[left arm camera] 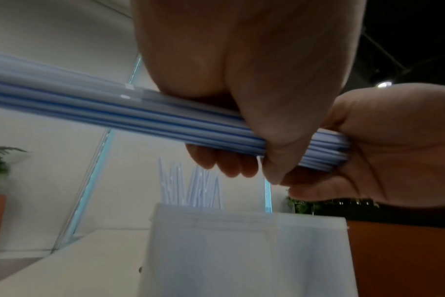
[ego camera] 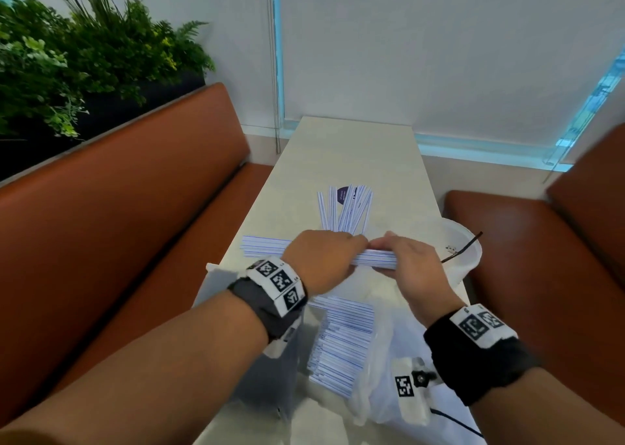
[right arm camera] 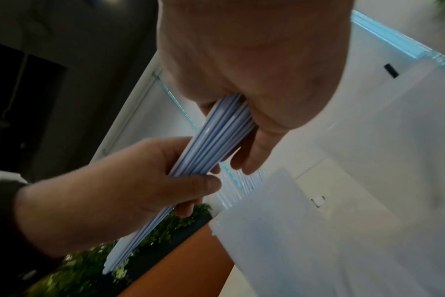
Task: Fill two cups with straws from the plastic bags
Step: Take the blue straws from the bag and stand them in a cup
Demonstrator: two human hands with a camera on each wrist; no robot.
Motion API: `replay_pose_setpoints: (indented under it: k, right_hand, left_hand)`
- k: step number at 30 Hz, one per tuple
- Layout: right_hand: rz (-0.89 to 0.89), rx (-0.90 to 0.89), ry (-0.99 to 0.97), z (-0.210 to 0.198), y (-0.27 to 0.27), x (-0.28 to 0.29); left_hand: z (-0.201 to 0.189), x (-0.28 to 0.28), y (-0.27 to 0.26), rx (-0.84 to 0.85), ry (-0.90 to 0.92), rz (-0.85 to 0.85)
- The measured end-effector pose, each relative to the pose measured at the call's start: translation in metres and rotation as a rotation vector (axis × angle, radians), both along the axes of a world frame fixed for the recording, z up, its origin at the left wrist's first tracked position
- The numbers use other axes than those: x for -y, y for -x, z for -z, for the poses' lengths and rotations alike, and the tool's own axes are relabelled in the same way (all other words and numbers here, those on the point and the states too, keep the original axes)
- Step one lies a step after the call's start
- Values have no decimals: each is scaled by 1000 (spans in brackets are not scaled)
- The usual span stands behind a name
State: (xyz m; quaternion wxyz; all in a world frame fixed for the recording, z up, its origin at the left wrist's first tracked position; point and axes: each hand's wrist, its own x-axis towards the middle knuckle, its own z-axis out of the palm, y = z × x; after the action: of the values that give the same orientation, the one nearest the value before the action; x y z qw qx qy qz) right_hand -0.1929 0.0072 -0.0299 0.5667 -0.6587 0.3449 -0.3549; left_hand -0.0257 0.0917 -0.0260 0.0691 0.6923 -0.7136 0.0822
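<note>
I am holding a bundle of white paper-wrapped straws with thin blue stripes (ego camera: 373,260) in both hands above the middle of the long pale table (ego camera: 355,154). Its long axis is running from nine o'clock to three o'clock across the table, roughly level. My left hand (ego camera: 323,263) is wrapping its fingers round the bundle near the middle, with the free end sticking out toward nine o'clock. My right hand (ego camera: 411,265) is closing its curled fingers over the three o'clock end.

At twelve o'clock from my hands, a cup with a dark purple patch (ego camera: 344,195) is standing with more straws in it, and these are pointing up and fanning slightly apart. The cup's body is mostly hidden behind them.

At six o'clock, below my wrists, a clear plastic bag (ego camera: 375,370) is lying open on the table with a thick stack of the same striped straws (ego camera: 341,340) inside, their long axes also lying nine to three. At three o'clock, a second crumpled clear bag (ego camera: 465,252) is sitting at the table edge with a dark twist tie (ego camera: 461,248) on it.

Orange-brown upholstered benches (ego camera: 135,208) are flanking the table.
</note>
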Motion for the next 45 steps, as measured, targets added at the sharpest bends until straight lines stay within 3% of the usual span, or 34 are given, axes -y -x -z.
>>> replay_pose_setpoints:
  k: [3,5,7,9,10,13,16,24,27,30,32,35,38,42,45]
  right_hand:
    - [70,110,-138,1,1,5]
    - [115,190,-289,1,6,14]
    - [110,210,-410,3,6,17]
    - [73,213,-509,3,0,15]
    - [62,217,-552,1,-4,12]
    - [33,278,-663,-8,-16,4]
    - [-45,341,-727,-18,-29,-4]
    - [-181,183,-586,-10,-33,-6]
    - [-208,54,-153,-2,-32,-7]
    - [-295,-240,271,6,-30,-5]
    - [-235,-382,373,8,-33,-2]
    - [-167,-436,424,7,-36,2]
    - [-147,-583,560,8,-35,6]
    - [-229,-916,680,20,-26,10]
    - [-325,-942,755,33,-22,16]
  left_hand:
    - [-10,4,2,-38,5,-22]
    - [-24,1,-9,-188,72,-71]
    - [-44,-1,-11,-599,233,-68]
    - [-70,-1,-3,-1128,458,39]
    - [-81,1,0,-1309,558,108]
    - [-94,12,7,-1581,734,244]
    - [-81,24,14,-1729,748,251]
    - [-66,30,8,-1811,767,120]
    - [-66,30,5,-1819,789,88]
    - [-63,31,9,-1836,736,68]
    - [-61,30,12,-1855,690,65]
    - [-66,30,6,-1881,675,68]
    - [-75,32,-3,-1755,668,68]
    - [-76,38,-26,-1633,874,-65]
    - [-54,42,-32,-1544,836,-235]
